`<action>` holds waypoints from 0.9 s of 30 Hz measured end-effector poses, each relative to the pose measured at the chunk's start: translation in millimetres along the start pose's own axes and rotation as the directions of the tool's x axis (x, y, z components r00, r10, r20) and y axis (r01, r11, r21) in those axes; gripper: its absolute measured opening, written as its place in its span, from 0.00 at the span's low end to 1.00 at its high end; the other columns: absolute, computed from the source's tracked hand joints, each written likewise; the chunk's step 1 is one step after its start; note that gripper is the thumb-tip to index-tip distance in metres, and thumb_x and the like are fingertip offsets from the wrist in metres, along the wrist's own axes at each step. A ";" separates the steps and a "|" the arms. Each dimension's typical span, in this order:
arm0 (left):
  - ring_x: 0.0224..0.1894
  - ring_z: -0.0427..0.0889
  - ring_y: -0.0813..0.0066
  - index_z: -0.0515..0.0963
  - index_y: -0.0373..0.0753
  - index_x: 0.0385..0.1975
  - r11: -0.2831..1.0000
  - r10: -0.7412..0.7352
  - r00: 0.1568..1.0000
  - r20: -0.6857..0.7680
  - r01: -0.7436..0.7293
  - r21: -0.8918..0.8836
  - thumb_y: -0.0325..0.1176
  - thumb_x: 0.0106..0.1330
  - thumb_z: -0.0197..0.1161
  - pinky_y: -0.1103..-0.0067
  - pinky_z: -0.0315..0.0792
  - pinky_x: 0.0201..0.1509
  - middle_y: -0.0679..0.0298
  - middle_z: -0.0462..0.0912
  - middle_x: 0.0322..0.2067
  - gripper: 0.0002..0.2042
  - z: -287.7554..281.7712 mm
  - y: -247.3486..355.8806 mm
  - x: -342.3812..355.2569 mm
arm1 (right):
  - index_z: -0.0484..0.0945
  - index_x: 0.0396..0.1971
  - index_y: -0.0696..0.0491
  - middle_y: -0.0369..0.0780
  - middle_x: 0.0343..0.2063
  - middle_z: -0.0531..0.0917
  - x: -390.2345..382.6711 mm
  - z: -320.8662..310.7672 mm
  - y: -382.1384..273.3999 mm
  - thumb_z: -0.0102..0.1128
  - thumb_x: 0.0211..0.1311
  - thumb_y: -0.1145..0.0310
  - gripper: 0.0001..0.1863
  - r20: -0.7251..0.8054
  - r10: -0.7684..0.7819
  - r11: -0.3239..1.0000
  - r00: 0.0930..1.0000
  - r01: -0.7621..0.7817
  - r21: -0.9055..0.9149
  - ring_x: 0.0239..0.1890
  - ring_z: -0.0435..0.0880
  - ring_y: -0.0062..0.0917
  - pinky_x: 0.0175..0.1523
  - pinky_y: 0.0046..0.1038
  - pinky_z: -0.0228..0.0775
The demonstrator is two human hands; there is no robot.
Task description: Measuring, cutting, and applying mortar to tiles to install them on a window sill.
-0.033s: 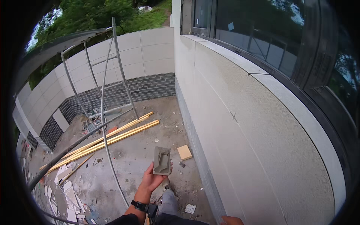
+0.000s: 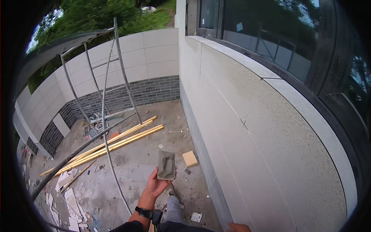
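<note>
My left hand [image 2: 156,186] is closed around a small rectangular tile [image 2: 166,165], held up in front of me. Wet grey mortar covers the tile's upper face in a ridged, hollowed layer. The thumb grips its left edge, and fingertips show at its right edge. At the bottom of the view, beside the pale tiled wall [image 2: 247,154], only part of my right hand [image 2: 239,227] shows. Its fingers are mostly cut off, so what it holds, if anything, is hidden. A dark watch [image 2: 143,212] is on my left wrist.
Metal scaffold poles [image 2: 125,77] stand at the left, with a diagonal bar crossing close by. Long yellow timber strips [image 2: 112,147] lie on the concrete floor. Broken tile pieces [image 2: 72,201] litter the lower left. A tan block [image 2: 189,158] rests near the wall base. A window [image 2: 266,34] is above right.
</note>
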State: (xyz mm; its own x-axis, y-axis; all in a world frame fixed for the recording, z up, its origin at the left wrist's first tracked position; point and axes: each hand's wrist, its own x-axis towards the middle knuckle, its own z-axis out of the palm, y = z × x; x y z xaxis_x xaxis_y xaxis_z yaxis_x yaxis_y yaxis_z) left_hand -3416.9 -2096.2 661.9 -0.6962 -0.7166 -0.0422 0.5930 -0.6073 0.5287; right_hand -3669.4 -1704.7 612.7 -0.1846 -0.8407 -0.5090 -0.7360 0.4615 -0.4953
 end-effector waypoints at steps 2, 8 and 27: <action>0.62 0.70 0.50 0.56 0.36 0.70 1.000 0.004 1.000 0.005 -0.004 0.023 0.54 0.73 0.44 0.61 0.63 0.68 0.44 0.65 0.65 0.33 -28.6 32.4 58.1 | 0.75 0.56 0.55 0.51 0.50 0.80 50.2 -13.0 -17.2 0.60 0.61 0.58 0.25 -0.032 0.027 1.000 0.999 -0.027 -0.005 0.53 0.79 0.45 0.58 0.39 0.70; 0.61 0.73 0.57 0.59 0.37 0.68 0.971 0.081 0.996 0.031 -0.086 0.223 0.53 0.72 0.51 0.65 0.65 0.66 0.51 0.70 0.61 0.32 -68.2 180.3 223.5 | 0.76 0.53 0.56 0.52 0.48 0.81 204.6 -71.3 -109.1 0.59 0.60 0.56 0.25 0.147 0.149 0.989 0.978 -0.148 -0.020 0.52 0.79 0.46 0.55 0.41 0.71; 0.30 0.68 0.87 0.76 0.33 0.58 0.007 0.234 0.832 0.503 -0.518 0.855 0.40 0.67 0.64 0.86 0.64 0.37 0.75 0.73 0.25 0.23 88.1 610.5 736.2 | 0.78 0.50 0.54 0.53 0.42 0.83 692.0 -212.8 -243.3 0.57 0.60 0.58 0.22 0.055 0.046 0.992 0.997 -0.039 -0.119 0.46 0.81 0.48 0.51 0.44 0.72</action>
State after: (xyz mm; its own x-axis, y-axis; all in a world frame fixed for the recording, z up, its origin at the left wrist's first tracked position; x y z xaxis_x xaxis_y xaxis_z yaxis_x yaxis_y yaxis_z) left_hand -3603.1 -2964.3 1028.3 -0.6442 -0.5660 0.5144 0.0187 0.6607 0.7504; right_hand -3756.7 -2459.0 530.7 -0.1823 -0.8018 -0.5691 -0.8003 0.4573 -0.3878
